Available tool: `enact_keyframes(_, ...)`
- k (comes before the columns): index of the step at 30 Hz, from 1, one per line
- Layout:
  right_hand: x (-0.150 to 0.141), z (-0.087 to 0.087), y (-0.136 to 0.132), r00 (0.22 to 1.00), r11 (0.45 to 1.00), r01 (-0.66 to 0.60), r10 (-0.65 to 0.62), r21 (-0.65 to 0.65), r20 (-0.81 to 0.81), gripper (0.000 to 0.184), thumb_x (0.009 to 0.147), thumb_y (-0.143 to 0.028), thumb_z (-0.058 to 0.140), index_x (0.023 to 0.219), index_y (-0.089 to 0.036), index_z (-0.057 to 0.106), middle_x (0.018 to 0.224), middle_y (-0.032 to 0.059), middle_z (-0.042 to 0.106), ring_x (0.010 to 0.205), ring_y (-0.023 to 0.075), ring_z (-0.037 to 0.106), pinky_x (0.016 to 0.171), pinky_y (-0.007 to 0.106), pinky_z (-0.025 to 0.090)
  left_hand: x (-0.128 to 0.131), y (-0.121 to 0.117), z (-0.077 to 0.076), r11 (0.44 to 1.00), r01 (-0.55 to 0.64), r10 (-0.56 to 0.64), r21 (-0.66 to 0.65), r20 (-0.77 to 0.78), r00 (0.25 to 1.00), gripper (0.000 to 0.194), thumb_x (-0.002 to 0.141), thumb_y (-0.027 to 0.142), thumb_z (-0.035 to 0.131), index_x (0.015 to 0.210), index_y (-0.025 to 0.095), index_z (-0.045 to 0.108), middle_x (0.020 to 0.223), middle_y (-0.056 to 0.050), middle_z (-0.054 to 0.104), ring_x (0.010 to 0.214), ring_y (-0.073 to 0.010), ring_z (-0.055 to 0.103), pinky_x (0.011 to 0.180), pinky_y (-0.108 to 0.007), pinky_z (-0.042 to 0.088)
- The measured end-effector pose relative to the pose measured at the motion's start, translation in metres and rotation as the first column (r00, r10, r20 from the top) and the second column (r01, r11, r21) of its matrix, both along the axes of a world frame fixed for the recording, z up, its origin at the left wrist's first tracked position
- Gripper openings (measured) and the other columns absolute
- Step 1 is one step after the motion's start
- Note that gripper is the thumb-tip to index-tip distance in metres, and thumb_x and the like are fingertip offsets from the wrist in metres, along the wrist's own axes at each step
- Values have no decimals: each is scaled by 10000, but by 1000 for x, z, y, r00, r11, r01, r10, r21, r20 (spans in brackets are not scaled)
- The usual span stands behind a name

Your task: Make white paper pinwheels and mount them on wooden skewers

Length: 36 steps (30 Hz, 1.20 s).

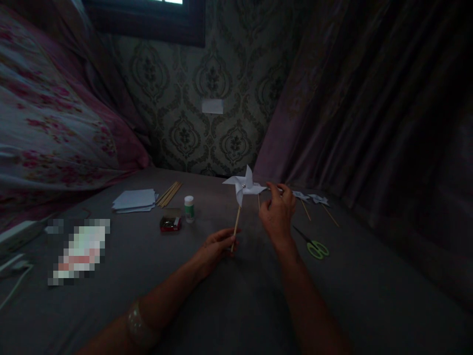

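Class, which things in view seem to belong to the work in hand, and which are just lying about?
Likely part of the work:
white pinwheel on a stick, in the left hand
pinwheels at right
paper stack, loose sticks
green-handled scissors, white-capped bottle, small red box

Likely just lying about:
white power strip, cable
item at left, too blurred to identify

A pale, translucent-looking band or patch [139, 323] with small light dots sits on the left forearm [172, 291], well apart from the left hand [214, 250].
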State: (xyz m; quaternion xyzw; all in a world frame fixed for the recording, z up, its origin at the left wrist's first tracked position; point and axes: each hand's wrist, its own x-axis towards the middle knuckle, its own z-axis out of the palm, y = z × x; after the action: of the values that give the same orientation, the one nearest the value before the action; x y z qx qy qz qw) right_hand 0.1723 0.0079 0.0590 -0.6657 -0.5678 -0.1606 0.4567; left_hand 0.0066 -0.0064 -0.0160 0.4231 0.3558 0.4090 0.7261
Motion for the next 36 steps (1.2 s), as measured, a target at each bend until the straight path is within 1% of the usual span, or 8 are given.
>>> enact_keyframes(3, 3, -6, 1, 999, 995, 1, 3, -100, 39, 546, 700, -78, 446, 1228, -178, 548, 1258, 152, 464, 1124, 308, 413, 888, 484, 366, 0, 0, -2, 1000, 7, -7, 13, -7, 1000, 400, 649, 291, 752, 1025, 166, 692, 734, -30, 607, 658, -112, 532, 543, -215, 391)
enact_keyframes(8, -6, -13, 1, 986, 960, -139, 157, -245, 52, 382, 705, -84, 449, 968, -225, 688, 1225, 116, 503, 1126, 305, 426, 884, 464, 377, -1, 2, -2, 1000, -20, 20, -11, -9, 1000, 394, 648, 283, 755, 1019, 165, 693, 706, -27, 601, 628, -106, 528, 519, -208, 381)
enact_keyframes(11, -3, -9, 1, 990, 970, -136, 138, -202, -8, 341, 720, -90, 438, 913, -216, 690, 1170, 110, 529, 1096, 289, 445, 900, 453, 372, -1, 2, -1, 1000, -12, 12, -14, -21, 1000, 383, 651, 283, 754, 1012, 168, 696, 708, -25, 601, 628, -102, 527, 521, -203, 381)
enact_keyframes(15, 9, -3, 2, 999, 996, -25, 22, -80, -36, 459, 708, -82, 430, 1123, -170, 604, 1157, 143, 513, 1086, 294, 438, 911, 456, 354, -1, 2, -4, 1000, 16, -16, 18, -41, 999, 389, 656, 303, 748, 1018, 169, 697, 722, -27, 598, 638, -103, 523, 529, -202, 385)
enact_keyframes(19, 17, -1, 2, 998, 1000, 17, -16, -12, 54, 617, 692, -42, 402, 1262, -247, 513, 1266, 127, 429, 1121, 297, 401, 894, 480, 348, 0, 0, -5, 998, 42, -39, 46, -71, 997, 394, 666, 335, 741, 1020, 168, 696, 703, -15, 583, 593, -85, 493, 521, -203, 363)
enact_keyframes(26, 21, -4, 0, 994, 985, 67, -53, -158, 92, 587, 692, -41, 434, 1241, -211, 550, 1325, 164, 392, 1171, 350, 369, 888, 525, 350, 1, -2, -3, 998, 37, -31, 54, -103, 994, 407, 665, 342, 739, 1023, 157, 691, 703, -15, 583, 585, -88, 494, 532, -216, 353)
enact_keyframes(32, 4, -10, -3, 989, 943, -103, 131, -318, 69, 473, 708, -87, 465, 1123, -236, 635, 1211, 127, 521, 1114, 307, 449, 892, 450, 384, -1, 2, -6, 999, -5, 8, 40, -83, 997, 388, 673, 310, 732, 1027, 157, 689, 700, -16, 585, 594, -92, 498, 534, -214, 354)
enact_keyframes(36, 1, -8, -3, 971, 923, -219, 237, -316, 18, 355, 723, -112, 461, 909, -271, 718, 1091, 81, 582, 1022, 257, 503, 862, 393, 407, -1, 3, -7, 999, -4, 7, 45, -80, 997, 381, 678, 309, 729, 1030, 167, 689, 720, -26, 597, 627, -108, 519, 545, -218, 366)
